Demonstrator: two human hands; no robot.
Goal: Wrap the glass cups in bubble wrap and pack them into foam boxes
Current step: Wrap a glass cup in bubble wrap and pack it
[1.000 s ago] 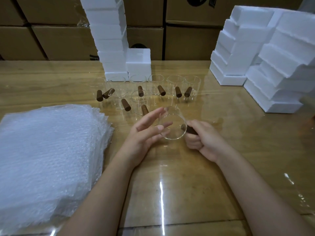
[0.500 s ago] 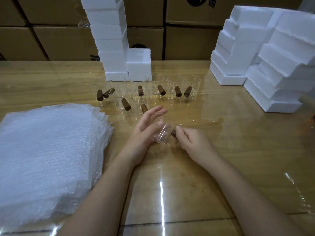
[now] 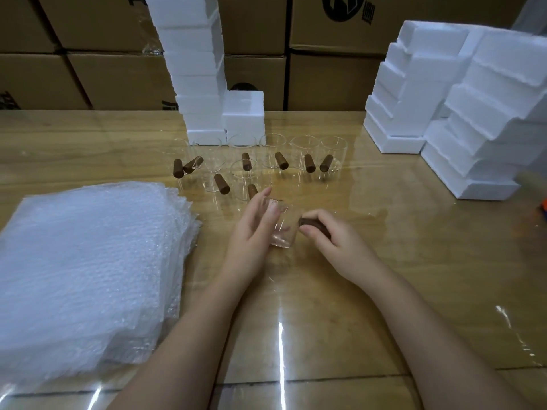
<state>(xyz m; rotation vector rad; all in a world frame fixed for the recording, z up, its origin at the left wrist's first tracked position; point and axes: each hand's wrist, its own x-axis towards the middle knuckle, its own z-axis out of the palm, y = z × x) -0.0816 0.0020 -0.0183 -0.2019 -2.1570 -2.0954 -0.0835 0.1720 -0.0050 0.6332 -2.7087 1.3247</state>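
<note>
**Cup turned upright and brought low; wrapping not begun**

Since a second ago the glass cup (image 3: 281, 229) has swung from mouth-toward-camera to roughly upright. It now sits low over the worktop (image 3: 384, 291) between both grips, and I cannot tell if its base touches. The right grip (image 3: 334, 247) is curled round the brown handle (image 3: 310, 224). The left grip (image 3: 251, 235) is spread, straight fingers against the cup's side. I judge the task barely started. The bubble wrap stack (image 3: 88, 276) lies at the left, apart from the cup. Several other cups (image 3: 302, 152) stand bare beyond, and the foam boxes (image 3: 414, 93) sit stacked at the back.
</note>
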